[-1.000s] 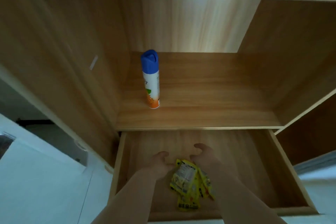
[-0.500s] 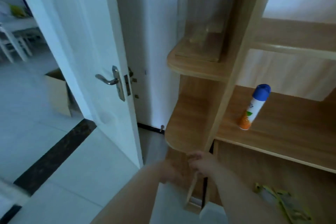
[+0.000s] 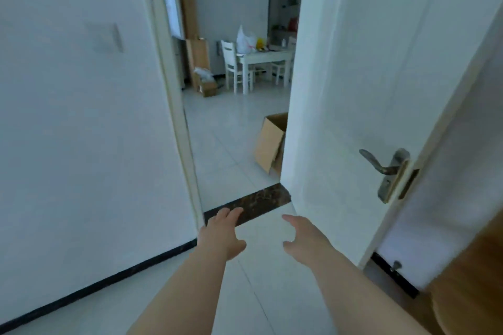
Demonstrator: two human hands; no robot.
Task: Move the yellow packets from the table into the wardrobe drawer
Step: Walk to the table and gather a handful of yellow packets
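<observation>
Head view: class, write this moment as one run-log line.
left hand: open, empty | right hand: open, empty | facing: open door, doorway | table: in far room | wardrobe drawer: out of view

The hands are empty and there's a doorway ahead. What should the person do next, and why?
Probably step forward through the open doorway toward the white table in the far room. Both the left hand and the right hand are open and hold nothing, the white door stands open, and something yellow sits on that table, perhaps more packets.
</observation>
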